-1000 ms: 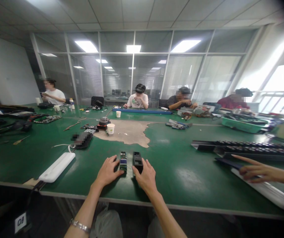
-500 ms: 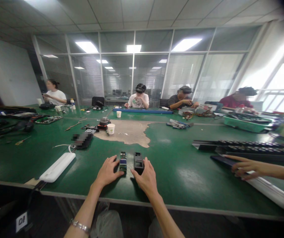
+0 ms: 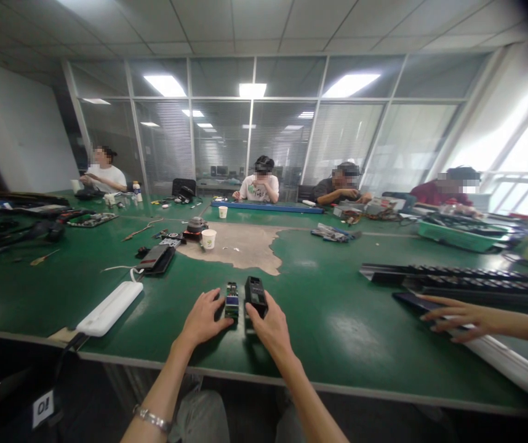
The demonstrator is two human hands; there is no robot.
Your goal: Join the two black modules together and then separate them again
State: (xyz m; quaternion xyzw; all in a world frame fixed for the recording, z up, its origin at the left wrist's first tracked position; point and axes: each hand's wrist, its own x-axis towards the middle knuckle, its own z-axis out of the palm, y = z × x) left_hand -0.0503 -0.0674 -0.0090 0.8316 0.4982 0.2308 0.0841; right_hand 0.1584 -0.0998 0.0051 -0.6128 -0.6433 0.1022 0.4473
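Observation:
A small circuit module (image 3: 232, 301) with a blue part lies on the green table (image 3: 324, 307) in front of me. My left hand (image 3: 205, 317) is beside it on the left, thumb and fingers apart around its near left side. Just to the right is a black plastic housing (image 3: 255, 294) with openings in its top. My right hand (image 3: 268, 323) grips this housing between thumb and fingers, and it looks slightly raised and tilted. A narrow gap separates the module and the housing.
A white power strip (image 3: 111, 309) lies left, near a dark device (image 3: 157, 257). Beyond are a paper cup (image 3: 208, 239) and a bare brown patch (image 3: 250, 246). Another person's hand (image 3: 467, 317) rests at the right by black metal rails (image 3: 458, 280). Several people sit across.
My right hand has lifted and tilted the black housing a little, bringing it nearer the module. My left hand has barely moved. The other person's fingers at the right have shifted slightly.

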